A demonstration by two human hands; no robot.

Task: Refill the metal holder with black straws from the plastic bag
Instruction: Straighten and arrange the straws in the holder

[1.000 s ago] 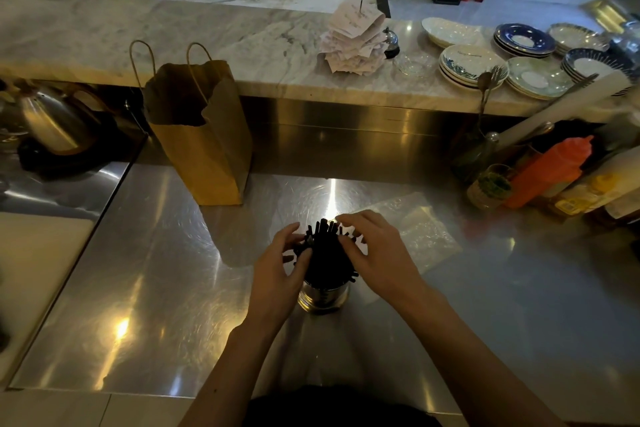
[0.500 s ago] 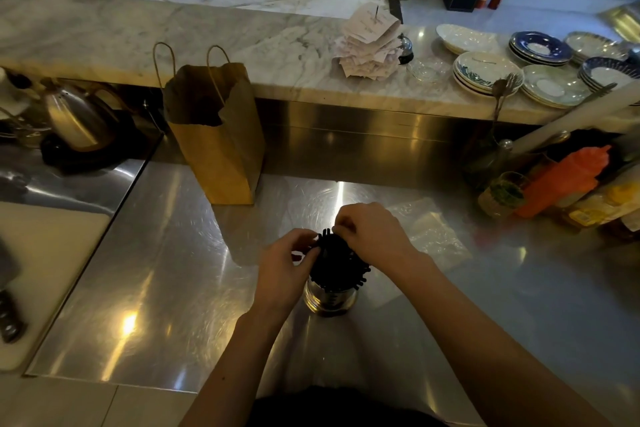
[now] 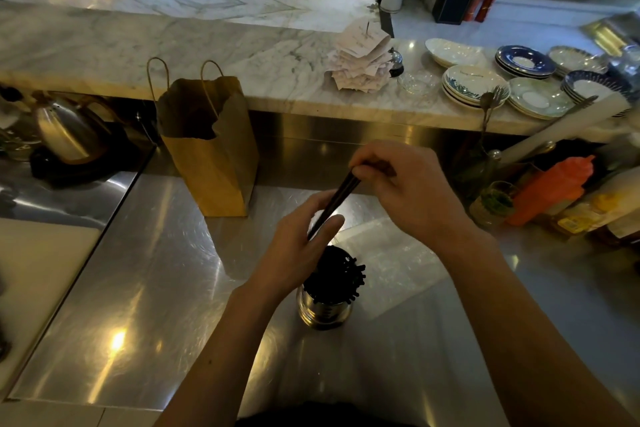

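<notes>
A round metal holder stands on the steel counter, packed with black straws whose tips stick out of the top. My right hand is raised above and behind the holder, pinching the upper end of a few black straws that slant down to the left. My left hand hovers just over the holder's left rim, fingers curled around the lower end of those straws. A flat clear plastic bag lies on the counter right behind the holder, partly hidden by my right forearm.
A brown paper bag stands at the back left of the steel counter. A kettle sits far left. Sauce bottles and jars crowd the right. Stacked plates and a receipt spike rest on the marble ledge.
Both hands have left the top of the straw bundle and risen. The right hand now holds a few straws lifted out above the holder, with the left hand around their lower end.
</notes>
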